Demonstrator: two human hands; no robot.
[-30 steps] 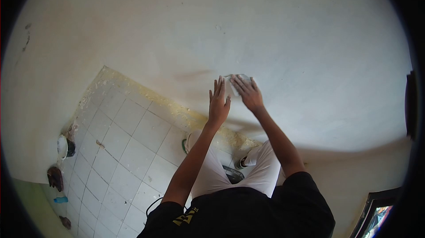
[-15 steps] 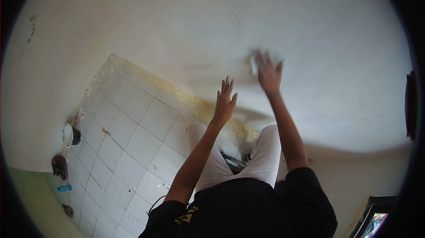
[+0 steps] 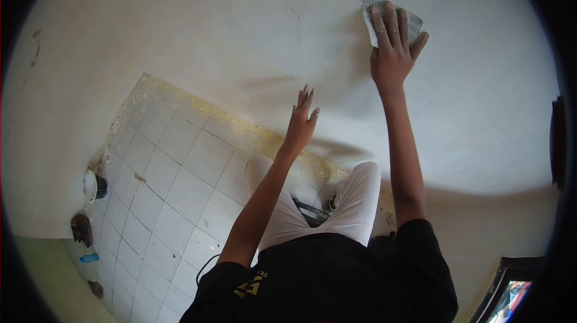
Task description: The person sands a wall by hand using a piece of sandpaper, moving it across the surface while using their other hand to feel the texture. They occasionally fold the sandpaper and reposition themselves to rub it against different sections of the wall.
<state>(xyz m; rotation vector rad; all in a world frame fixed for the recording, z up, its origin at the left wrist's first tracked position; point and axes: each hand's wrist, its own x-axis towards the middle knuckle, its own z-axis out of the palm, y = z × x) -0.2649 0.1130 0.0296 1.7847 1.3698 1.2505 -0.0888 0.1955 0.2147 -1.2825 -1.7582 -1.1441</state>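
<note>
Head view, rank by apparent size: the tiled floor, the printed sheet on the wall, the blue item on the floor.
1. tiled floor, clearly largest.
2. printed sheet, partly covered by the right hand.
3. blue item, smallest, though it lies farther from the camera.

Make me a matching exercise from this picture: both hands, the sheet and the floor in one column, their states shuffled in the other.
1. right hand
2. left hand
3. printed sheet
4. floor

A. white square tiles
B. open, fingers spread, holding nothing
C. pinned against the wall under fingers
D. pressed flat, arm stretched up

Pairs: 1-D, 2-B, 3-C, 4-A
</note>
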